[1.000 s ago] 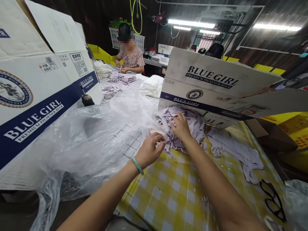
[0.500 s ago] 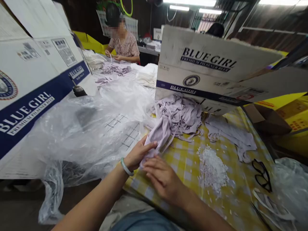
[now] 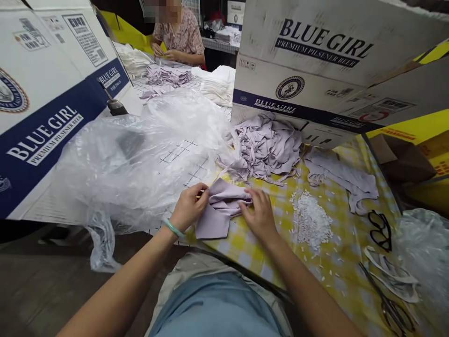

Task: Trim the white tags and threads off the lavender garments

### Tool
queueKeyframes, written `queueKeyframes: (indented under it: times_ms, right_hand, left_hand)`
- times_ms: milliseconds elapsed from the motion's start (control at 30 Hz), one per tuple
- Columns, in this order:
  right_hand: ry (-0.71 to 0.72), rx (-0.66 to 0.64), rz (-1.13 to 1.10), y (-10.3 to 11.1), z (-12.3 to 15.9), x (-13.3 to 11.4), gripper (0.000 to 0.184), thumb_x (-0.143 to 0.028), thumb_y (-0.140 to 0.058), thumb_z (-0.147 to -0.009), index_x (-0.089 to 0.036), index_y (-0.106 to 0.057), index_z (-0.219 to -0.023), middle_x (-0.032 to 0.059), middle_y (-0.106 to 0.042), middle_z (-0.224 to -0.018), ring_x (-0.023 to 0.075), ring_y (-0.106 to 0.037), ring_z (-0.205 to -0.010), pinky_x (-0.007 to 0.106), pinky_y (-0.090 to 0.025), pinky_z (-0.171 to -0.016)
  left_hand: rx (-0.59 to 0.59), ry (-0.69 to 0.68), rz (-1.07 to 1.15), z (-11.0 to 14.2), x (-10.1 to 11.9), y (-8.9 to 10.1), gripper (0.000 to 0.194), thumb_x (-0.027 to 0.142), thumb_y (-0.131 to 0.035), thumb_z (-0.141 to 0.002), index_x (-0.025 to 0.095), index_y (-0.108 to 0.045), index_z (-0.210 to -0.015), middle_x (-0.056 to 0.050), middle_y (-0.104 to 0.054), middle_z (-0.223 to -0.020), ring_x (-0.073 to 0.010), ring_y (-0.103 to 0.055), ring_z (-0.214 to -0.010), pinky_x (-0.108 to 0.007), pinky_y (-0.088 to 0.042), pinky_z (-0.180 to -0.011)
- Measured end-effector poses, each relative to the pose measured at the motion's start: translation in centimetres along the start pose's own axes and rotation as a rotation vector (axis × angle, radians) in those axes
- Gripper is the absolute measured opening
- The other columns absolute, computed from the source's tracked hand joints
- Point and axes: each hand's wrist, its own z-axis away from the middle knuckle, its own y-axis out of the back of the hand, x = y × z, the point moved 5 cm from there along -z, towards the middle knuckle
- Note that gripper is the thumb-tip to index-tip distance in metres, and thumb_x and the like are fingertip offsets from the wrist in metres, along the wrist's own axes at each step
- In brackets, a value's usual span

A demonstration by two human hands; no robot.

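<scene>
Cloth (image 3: 218,216) opened out at the near edge of the counter (image 3: 280,201)

On my feed the lilac piece no longer trails down from the heap (image 3: 268,145) as a long strip, the way it does half a second ago. I now see it drawn in close to the wearer, wide and partly flattened, with creases across its upper part and a squared flap towards the body. It looks free of the heap, though a loose end hangs just beside it. As I judge it, that leaves one piece to handle by itself, its edges easier to follow.

The left hand (image 3: 191,206) pinches the upper left edge between thumb and fingers. The right hand (image 3: 259,210), tucked under the lower end a moment earlier, now grasps the right end, so the cloth sits between the two. I can't tell whether it rests fully on the counter or is slightly lifted.

My view also tips further down, and more of the scissors (image 3: 387,304) shows at lower right. The pile of white bits (image 3: 312,222) lies right of the right hand, apart from the cloth; the plastic sheeting (image 3: 140,168) spreads on the left.
</scene>
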Motion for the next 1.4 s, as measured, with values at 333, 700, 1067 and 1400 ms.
queueKeyframes:
  times_ms: [333,700,1067,1400]
  right_hand:
    - [-0.094,-0.211,-0.184,0.4,-3.8,-0.7,0.005,-0.023,-0.061,-0.08,-0.02,-0.059,-0.077,-0.0014,-0.062,-0.075,0.0158,-0.057,-0.075,0.027,-0.042,-0.074]
    - [0.473,0.034,-0.167,1.7,5.0,-13.0,0.019,-0.01,-0.047,-0.087,-0.021,-0.052,-0.103,0.0021,-0.06,-0.074,0.018,-0.057,-0.066,0.029,-0.045,-0.06]
    - [-0.131,0.23,-0.442,6.3,7.6,-5.2,0.024,-0.008,-0.058,-0.08,-0.023,-0.055,-0.099,-0.0025,-0.052,-0.079,0.0121,-0.052,-0.071,0.023,-0.045,-0.069]
    - [-0.583,-0.303,-1.699,6.9,4.5,-6.6,0.024,-0.037,-0.071,-0.082,-0.018,-0.07,-0.097,0.0003,-0.072,-0.08,0.0123,-0.065,-0.071,0.021,-0.053,-0.068]
  left_hand:
    - [0.082,0.007,0.304,1.2,-0.1,3.1,0.016,0.033,-0.056,-0.082,0.018,-0.054,-0.078,0.003,-0.048,-0.068,-0.0106,-0.045,-0.06,-0.021,-0.036,-0.053]
    - [-0.414,-0.127,0.62,5.3,2.6,-3.9,0.041,0.029,-0.056,-0.087,0.024,-0.061,-0.127,-0.009,-0.059,-0.136,-0.0268,-0.058,-0.121,-0.041,-0.045,-0.105]
    - [-0.277,-0.514,-0.06,4.5,8.2,-1.8,0.051,0.019,-0.058,-0.078,0.019,-0.06,-0.129,-0.008,-0.052,-0.143,-0.0304,-0.042,-0.137,-0.046,-0.034,-0.116]
    - [-0.69,-0.554,-0.487,3.0,6.5,-2.3,0.033,0.039,-0.048,-0.094,0.018,-0.07,-0.108,-0.008,-0.071,-0.108,-0.0225,-0.064,-0.099,-0.033,-0.049,-0.092]
